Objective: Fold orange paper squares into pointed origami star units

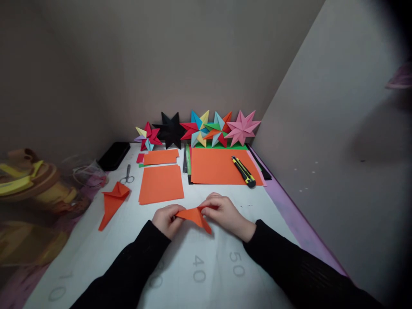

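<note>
The left grip point(166, 219) and right grip point(225, 212) both pinch a folded paper point(194, 215) held between them; square sheets point(161, 184) lie beyond the left grip, a cutter point(243, 171) beyond the right.

The folded paper point(195, 215) is plain orange; from it, a black star point(171, 130) is at eleven o'clock, a pink star point(242, 128) at one, a yellow-and-black cutter point(243, 172) at two.

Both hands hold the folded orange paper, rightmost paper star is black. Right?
The colour is wrong: the head view shows the rightmost paper star pink, not black. The left hand and right hand do hold the folded orange paper.
</note>
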{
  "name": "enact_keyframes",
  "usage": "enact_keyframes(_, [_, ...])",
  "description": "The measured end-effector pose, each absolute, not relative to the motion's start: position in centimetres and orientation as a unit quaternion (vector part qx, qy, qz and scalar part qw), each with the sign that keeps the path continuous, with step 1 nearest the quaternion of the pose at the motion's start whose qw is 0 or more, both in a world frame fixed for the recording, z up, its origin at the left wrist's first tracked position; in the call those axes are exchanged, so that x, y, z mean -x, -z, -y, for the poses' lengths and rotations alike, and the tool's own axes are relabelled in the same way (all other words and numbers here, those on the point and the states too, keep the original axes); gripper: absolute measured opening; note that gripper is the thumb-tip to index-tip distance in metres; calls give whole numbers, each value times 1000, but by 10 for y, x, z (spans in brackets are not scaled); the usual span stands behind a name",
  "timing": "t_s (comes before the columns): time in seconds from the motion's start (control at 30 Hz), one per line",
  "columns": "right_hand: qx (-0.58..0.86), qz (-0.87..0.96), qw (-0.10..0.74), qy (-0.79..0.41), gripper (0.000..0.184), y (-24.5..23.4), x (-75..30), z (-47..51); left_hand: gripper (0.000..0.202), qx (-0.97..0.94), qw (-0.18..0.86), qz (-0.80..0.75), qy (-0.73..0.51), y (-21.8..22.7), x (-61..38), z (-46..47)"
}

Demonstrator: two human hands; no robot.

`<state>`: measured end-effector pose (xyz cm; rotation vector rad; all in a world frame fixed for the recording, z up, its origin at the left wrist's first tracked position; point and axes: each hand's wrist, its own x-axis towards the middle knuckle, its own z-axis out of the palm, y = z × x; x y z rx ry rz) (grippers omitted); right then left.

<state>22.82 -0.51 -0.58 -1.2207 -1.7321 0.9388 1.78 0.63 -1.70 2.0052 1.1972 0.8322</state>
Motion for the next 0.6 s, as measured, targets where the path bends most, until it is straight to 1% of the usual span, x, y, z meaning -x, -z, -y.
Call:
enact_keyframes(0.1, [475,716,413,-301,14,3,-227,5,21,-787,294,-452,-300,16,-19,-3])
enact_keyframes(0.17, [466,730,417,-276,13,1,-227,6,23,-792,263,-448,-321,17,-19,-1])
enact_keyframes(0.3, [457,746,414,-251,14,-2,-226,10,28,-802,204,-424,-368,21,-16,1])
enact_keyframes(0.5, [431,761,427,-231,13,-12,-224,17,33,-865,126,-341,-347,21,-10,-2])
enact_keyframes(0.6, [425,766,427,-225,14,-17,-223,20,33,-869,103,-338,-347,18,-11,1])
